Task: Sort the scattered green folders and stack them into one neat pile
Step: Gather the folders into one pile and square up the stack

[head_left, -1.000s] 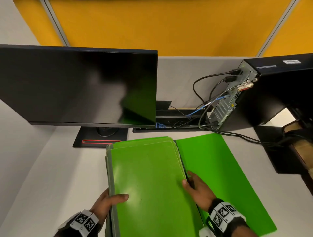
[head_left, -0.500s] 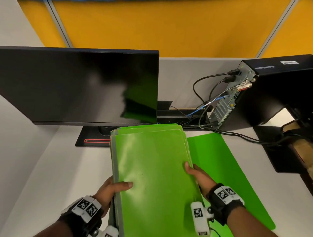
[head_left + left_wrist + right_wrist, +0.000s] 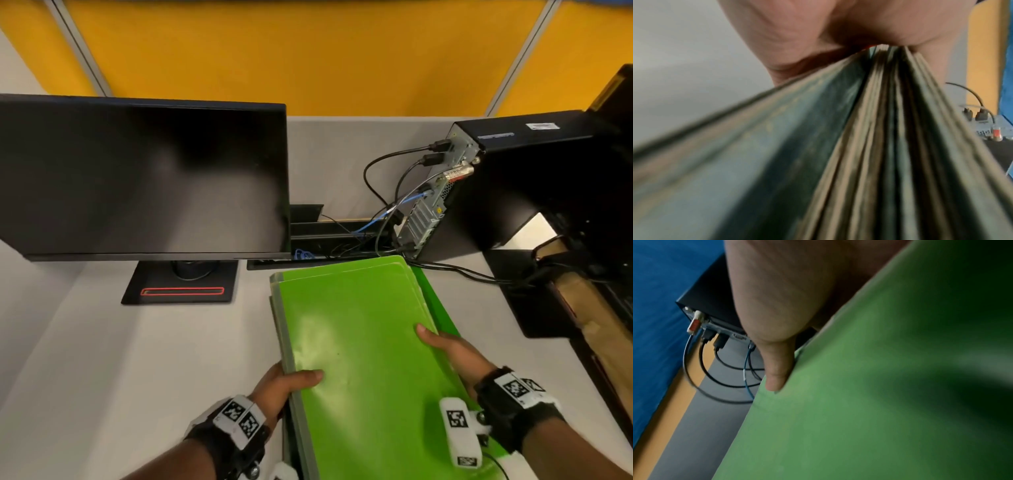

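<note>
Grey tabletop (image 3: 102, 359) with a black monitor (image 3: 144, 178) at the back. I've got the stack of green folders (image 3: 359, 342) over a single green folder (image 3: 436, 305) lying flat. Glossy bright covers; my left wrist view shows worn, layered edges. Left hand (image 3: 281, 387) and right hand (image 3: 448, 349) pinch opposite sides, thumbs on top, fingers hidden beneath.

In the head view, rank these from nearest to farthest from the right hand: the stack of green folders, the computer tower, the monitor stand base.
1. stack of green folders: gripped at its right edge by the right hand.
2. computer tower: behind and right of that hand, at the desk's back.
3. monitor stand base: far left, beyond the stack.
</note>
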Motion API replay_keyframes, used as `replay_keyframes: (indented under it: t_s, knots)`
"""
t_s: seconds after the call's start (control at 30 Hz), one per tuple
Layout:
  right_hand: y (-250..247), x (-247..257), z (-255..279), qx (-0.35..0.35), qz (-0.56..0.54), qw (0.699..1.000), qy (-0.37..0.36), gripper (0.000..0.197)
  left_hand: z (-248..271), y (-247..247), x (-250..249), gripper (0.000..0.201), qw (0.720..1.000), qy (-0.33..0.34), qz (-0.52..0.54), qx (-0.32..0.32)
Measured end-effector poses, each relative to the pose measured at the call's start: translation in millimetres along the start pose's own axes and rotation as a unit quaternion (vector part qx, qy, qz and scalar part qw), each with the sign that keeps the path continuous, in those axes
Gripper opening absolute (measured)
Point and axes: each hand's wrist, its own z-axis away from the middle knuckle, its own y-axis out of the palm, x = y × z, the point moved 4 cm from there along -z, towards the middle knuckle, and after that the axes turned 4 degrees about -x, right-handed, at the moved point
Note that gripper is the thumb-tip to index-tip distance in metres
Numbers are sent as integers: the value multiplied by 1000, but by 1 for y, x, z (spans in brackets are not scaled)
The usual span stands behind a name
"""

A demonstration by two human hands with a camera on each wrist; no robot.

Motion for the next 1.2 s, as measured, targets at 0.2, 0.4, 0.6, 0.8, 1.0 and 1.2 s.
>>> replay_keyframes:
  t_s: [0.2, 0.4, 0.6, 0.8, 1.0, 1.2]
  knots:
    - [-57, -22, -55, -29, 21, 999, 10, 101, -23, 64, -1, 66, 998, -40, -28, 37]
    - [-72, -25, -84, -52, 59, 997, 7, 105, -37, 90, 6, 66, 996, -81, -42, 1]
    - [-56, -25, -78, -48, 23, 999, 0, 80, -77, 79, 32, 107, 981, -58, -157, -98]
    - [-45, -31, -77, -117, 77, 990, -14, 118, -55, 88, 1, 107, 978, -58, -164, -116]
    - [-33, -9, -66, -32, 68, 997, 18, 104, -51, 95, -9, 57, 991, -60, -73, -93]
    - [-29, 1, -65, -40, 132, 990, 3, 133, -58, 81, -15, 89, 990, -102, -44, -93]
